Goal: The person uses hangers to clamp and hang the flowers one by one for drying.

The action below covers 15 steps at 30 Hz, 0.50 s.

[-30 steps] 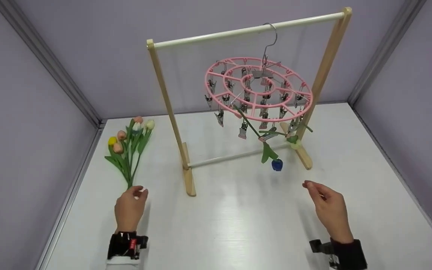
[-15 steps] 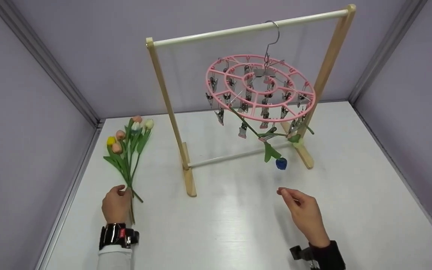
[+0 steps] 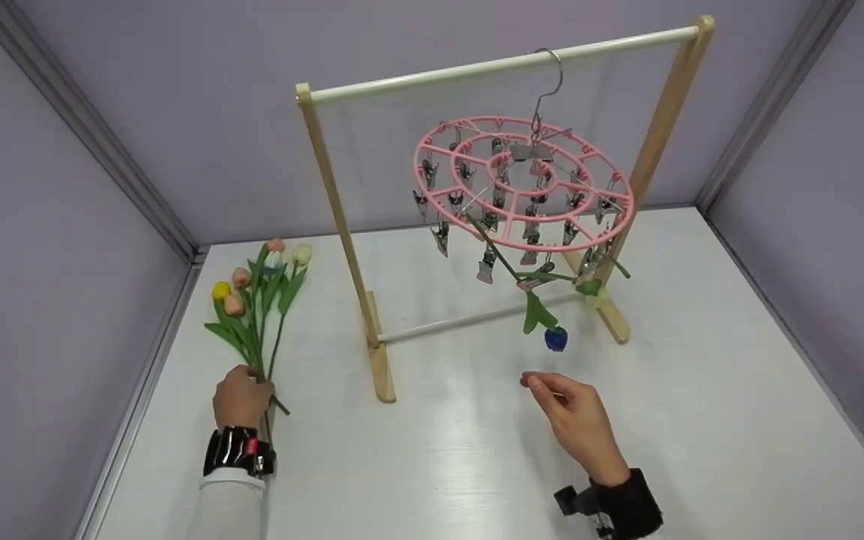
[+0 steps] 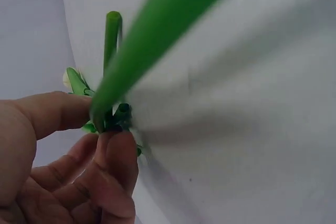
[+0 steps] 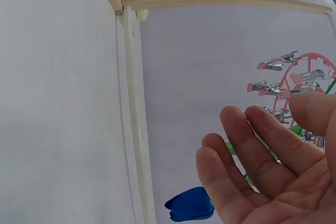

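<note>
My left hand (image 3: pixel 241 396) grips the green stems (image 4: pixel 113 85) of a bunch of artificial tulips (image 3: pixel 261 298) lying at the table's left side, thumb and fingers pinched round them. My right hand (image 3: pixel 568 411) hovers open above the table, just below a blue tulip (image 3: pixel 555 338) that hangs head down from a clip on the pink round clip hanger (image 3: pixel 523 191). In the right wrist view the relaxed fingers (image 5: pixel 252 150) hold nothing and the blue flower (image 5: pixel 190 204) is close beside them. The hanger hooks over the top rail of a wooden rack (image 3: pixel 342 217).
The white table (image 3: pixel 702 390) is boxed in by lilac walls on the left, back and right. The rack's wooden feet (image 3: pixel 381 371) and low crossbar (image 3: pixel 469 319) stand mid-table. A pale flower (image 3: pixel 595 294) also hangs at the hanger's right edge.
My left hand closed round the tulip stems and raised them slightly. My right hand slid left to under the hanging blue tulip. The hanger swayed a little.
</note>
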{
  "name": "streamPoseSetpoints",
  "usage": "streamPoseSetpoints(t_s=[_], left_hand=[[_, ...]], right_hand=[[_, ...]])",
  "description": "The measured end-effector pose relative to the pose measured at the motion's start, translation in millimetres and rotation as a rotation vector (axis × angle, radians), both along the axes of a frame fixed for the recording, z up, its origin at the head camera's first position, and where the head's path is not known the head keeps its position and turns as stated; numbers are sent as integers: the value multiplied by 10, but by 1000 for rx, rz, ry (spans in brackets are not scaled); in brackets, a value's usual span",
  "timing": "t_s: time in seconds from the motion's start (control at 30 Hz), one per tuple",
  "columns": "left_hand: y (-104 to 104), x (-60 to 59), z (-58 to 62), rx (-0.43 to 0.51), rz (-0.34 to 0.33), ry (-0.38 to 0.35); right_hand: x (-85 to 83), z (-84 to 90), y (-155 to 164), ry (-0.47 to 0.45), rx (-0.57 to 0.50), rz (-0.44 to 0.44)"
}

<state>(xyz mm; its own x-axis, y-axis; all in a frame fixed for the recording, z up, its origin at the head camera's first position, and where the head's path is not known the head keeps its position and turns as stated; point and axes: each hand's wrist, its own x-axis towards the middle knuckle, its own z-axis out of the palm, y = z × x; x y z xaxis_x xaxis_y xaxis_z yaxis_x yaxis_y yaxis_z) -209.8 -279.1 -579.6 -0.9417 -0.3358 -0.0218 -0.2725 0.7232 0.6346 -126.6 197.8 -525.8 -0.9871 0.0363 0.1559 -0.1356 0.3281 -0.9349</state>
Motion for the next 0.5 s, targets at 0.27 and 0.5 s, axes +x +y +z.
streamPoseSetpoints(t_s=[0.27,0.5], left_hand=[[62,194,132,68,-46,-4],[173,288,459,352,-47,39]], right_hand=[[25,76,-71,-27,-13,35],[-8,25,-81,-35,-8,46]])
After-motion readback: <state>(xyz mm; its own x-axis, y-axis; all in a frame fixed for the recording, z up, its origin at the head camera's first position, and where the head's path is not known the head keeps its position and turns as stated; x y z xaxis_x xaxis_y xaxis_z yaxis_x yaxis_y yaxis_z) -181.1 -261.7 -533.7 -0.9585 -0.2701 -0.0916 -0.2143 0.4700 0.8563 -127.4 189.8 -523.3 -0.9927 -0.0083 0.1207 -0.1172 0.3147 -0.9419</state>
